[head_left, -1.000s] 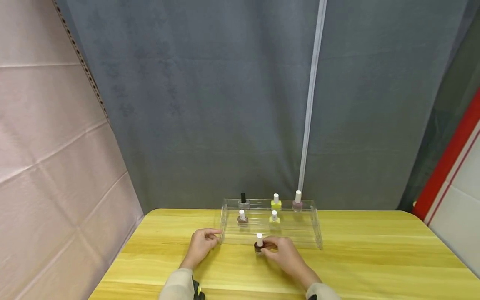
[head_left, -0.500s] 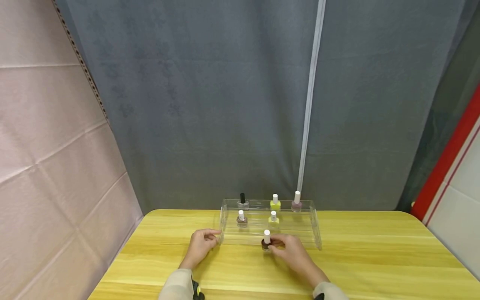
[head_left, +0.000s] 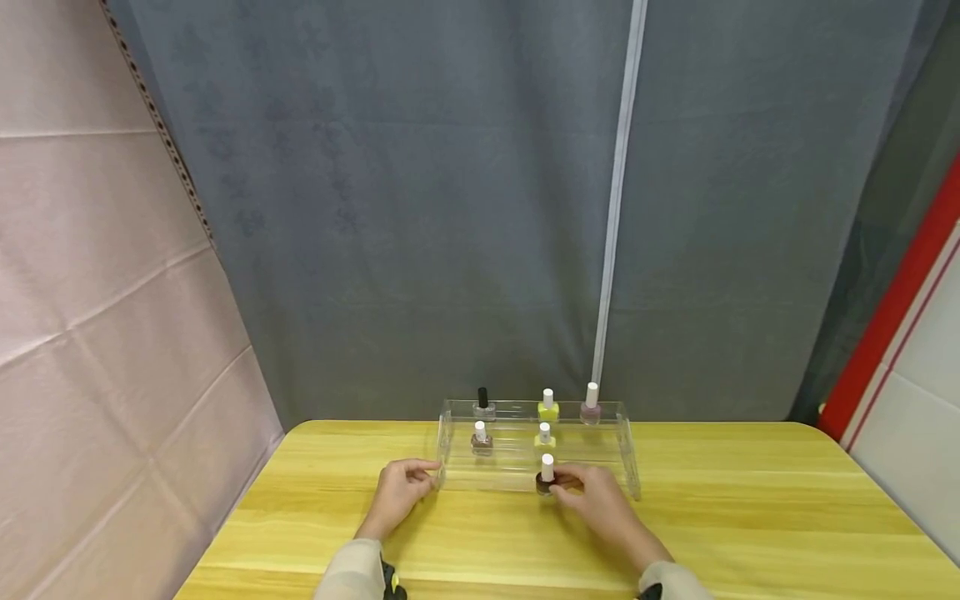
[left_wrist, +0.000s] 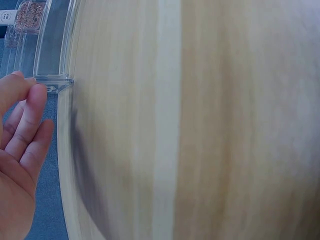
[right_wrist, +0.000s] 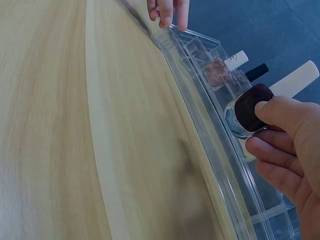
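Observation:
My right hand (head_left: 597, 502) pinches a dark nail polish bottle (right_wrist: 251, 107) with a white cap, thumb on its front. The bottle is upright above the front of a clear acrylic tiered rack (head_left: 487, 479). My left hand (head_left: 397, 493) holds the rack's left end by thumb and fingertips. On the middle tier stand a glittery brownish-pink bottle (head_left: 482, 444) and a pale yellow bottle (head_left: 545, 442). The back tier bears a clear bottle with a black cap (head_left: 483, 407), a bright yellow bottle (head_left: 548, 410) and a mauve bottle (head_left: 591, 412).
The rack stands toward the back of a wood-grain table (head_left: 750, 500). Behind it hangs a grey curtain (head_left: 420, 250), and a pale pink cloth (head_left: 112, 292) covers the left side. A red-edged white panel (head_left: 915, 408) is at the right.
My right hand has carried the dark bottle rightward and slightly away from me, along the rack's front. The left hand has stayed at the rack's left end.

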